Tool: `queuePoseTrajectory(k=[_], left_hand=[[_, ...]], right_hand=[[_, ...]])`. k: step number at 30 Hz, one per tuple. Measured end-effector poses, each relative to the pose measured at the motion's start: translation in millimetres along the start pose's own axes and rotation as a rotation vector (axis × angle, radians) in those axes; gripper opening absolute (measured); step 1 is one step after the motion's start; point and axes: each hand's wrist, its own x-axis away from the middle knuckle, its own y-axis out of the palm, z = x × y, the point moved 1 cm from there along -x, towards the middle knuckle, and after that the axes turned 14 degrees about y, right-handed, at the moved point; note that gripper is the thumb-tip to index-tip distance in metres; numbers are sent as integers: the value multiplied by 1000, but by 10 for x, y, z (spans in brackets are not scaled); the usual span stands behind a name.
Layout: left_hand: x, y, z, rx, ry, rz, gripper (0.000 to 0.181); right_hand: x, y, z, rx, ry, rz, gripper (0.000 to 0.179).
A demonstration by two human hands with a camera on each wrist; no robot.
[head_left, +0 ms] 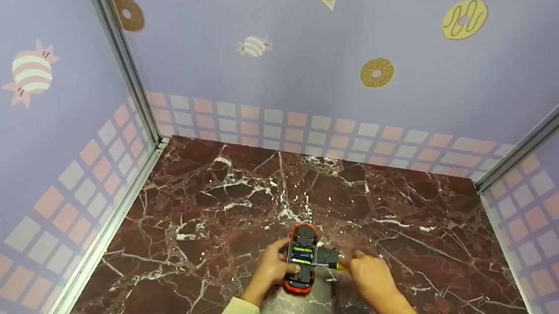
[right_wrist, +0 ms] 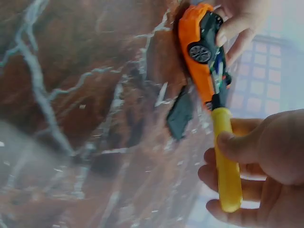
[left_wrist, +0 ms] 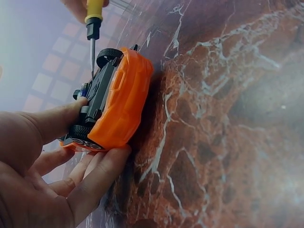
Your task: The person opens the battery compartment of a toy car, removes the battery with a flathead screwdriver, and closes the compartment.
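Toward six o'clock in the head view, the left hand (head_left: 272, 266) grips the upturned car (left_wrist: 126, 95) from about nine. The right hand (head_left: 371, 276) grasps a screwdriver (right_wrist: 228, 175), its shaft reaching in from three to the batteries (head_left: 302, 255). Overlevering could flip a battery out; a slip could jab the left thumb (head_left: 291, 268).

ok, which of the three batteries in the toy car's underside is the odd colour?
The middle battery: it looks dark blue-purple, while in the head view the upper battery and lower battery look green.
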Motion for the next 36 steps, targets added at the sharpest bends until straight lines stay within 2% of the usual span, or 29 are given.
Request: queuePoseTrajectory(k=[4,8,14,21,26,36], left_hand=[[-13,0,11,-39,1,-1,83],[-22,4,10,-56,3,-5,82],[-13,2,16,-21,3,-8,82],[-2,6,22,-30,22,-7,81],[-1,-2,22,-35,24,-7,81],[11,-9,7,-76,45,0,79]], right_hand=[[-15,-95,-127,74,57,-16,12],[-23,-159,-240,110,93,-21,12],[-34,-197,-372,155,84,6,25],[-67,-258,-538,229,117,-63,17],[-90,-268,-628,251,148,-62,18],[-133,-268,-824,357,114,-87,22]])
